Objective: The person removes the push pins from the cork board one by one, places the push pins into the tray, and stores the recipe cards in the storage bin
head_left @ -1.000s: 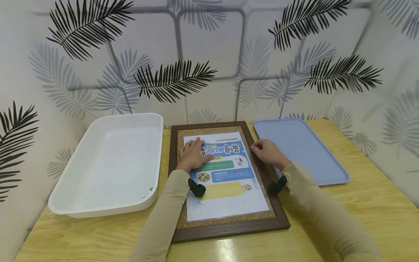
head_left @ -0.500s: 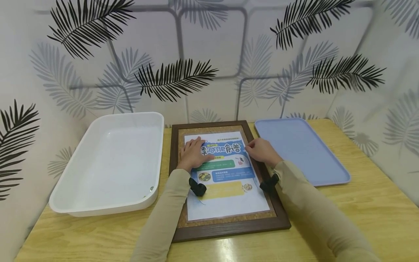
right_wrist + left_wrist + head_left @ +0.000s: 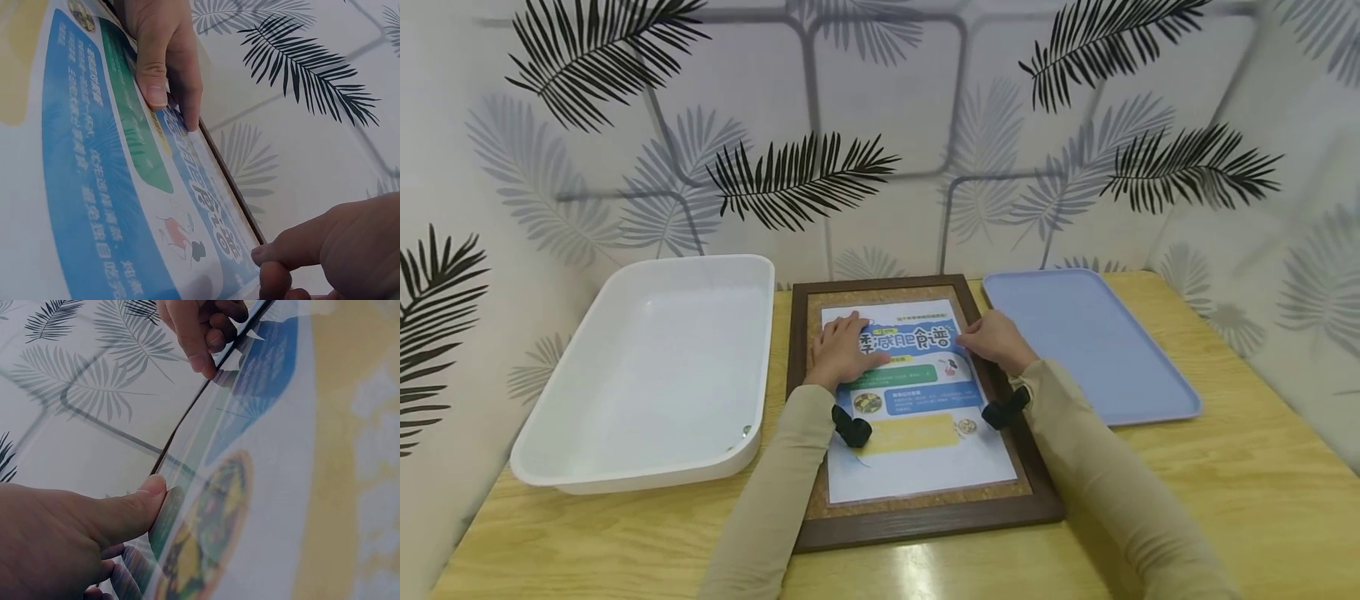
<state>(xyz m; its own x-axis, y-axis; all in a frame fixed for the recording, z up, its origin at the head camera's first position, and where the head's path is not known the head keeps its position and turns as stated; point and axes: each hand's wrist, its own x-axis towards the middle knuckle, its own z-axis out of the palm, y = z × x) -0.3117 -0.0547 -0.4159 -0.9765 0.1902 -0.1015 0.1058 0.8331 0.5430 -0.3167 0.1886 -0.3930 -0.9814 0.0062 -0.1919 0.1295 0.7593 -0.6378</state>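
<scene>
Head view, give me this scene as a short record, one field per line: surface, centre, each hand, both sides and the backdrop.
surface: wood-grain table
centre: printed poster on a cork board with a dark brown frame
left hand: rests on the poster's upper left part
right hand: grip at the poster's upper right edge; whether it pinches anything is unclear
left side: white tub
right side: blue tray
backdrop: leaf-print covering

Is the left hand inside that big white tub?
No, the left hand rests on the colourful poster inside the brown frame.
</scene>
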